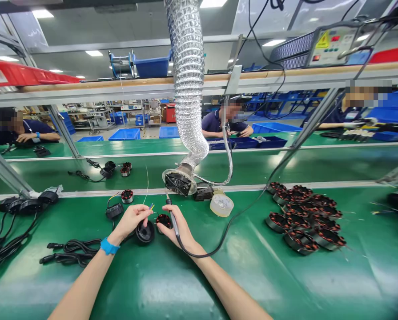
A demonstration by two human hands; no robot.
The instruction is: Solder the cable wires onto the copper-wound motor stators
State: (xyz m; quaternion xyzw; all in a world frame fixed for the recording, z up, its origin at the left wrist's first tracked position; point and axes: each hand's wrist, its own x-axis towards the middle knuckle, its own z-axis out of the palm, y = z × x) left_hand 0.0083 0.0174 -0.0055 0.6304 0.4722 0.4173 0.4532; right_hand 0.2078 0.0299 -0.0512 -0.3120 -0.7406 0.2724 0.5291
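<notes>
My left hand (134, 221), with a blue band at the wrist, pinches thin coloured wires (151, 207) between thumb and fingertips. A round black motor housing (145, 232) sits on the green bench just below those fingers. My right hand (178, 229) is wrapped round a soldering iron (173, 218), its tip pointing up and away from me. Between the hands lies a copper-wound stator (163, 221), partly covered by the right thumb. The iron's black cable (215, 249) loops over my right forearm and rises to the right.
A silver exhaust duct (189, 80) with a fan guard hangs ahead of my hands. Beside it is a round, pale, translucent container (222, 205). Several stators (302, 218) are grouped at right; black cables (72, 251) lie at left. Co-workers sit across the bench.
</notes>
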